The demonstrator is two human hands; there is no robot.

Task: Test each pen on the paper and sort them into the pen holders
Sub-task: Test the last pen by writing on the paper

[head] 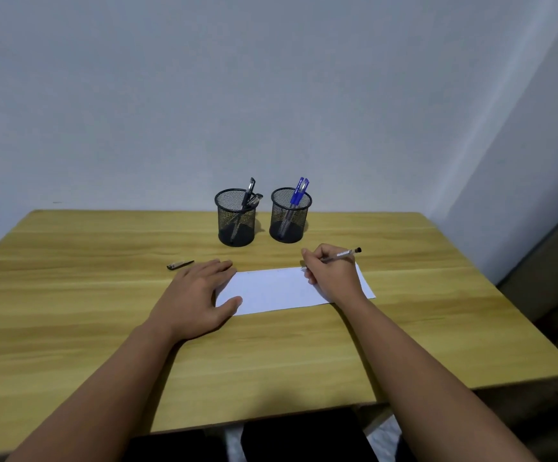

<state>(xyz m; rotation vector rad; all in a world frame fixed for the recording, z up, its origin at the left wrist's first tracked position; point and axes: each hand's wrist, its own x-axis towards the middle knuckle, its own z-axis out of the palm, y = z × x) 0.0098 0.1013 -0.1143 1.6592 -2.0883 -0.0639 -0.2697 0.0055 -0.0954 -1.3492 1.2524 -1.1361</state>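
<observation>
A white sheet of paper (277, 290) lies on the wooden table (87, 311). My right hand (332, 273) grips a clear pen (346, 255) with a black end, its tip down at the paper's far edge. My left hand (197, 295) lies flat with straight fingers on the paper's left end. A black pen cap (180, 264) lies on the table left of the paper. Behind stand two black mesh holders: the left holder (236, 217) contains black pens (249, 195), the right holder (290, 215) contains blue pens (299, 191).
A pale wall rises right behind the table. The table's right edge drops off near a dark floor strip at the far right. Dark trousers show below the table's front edge.
</observation>
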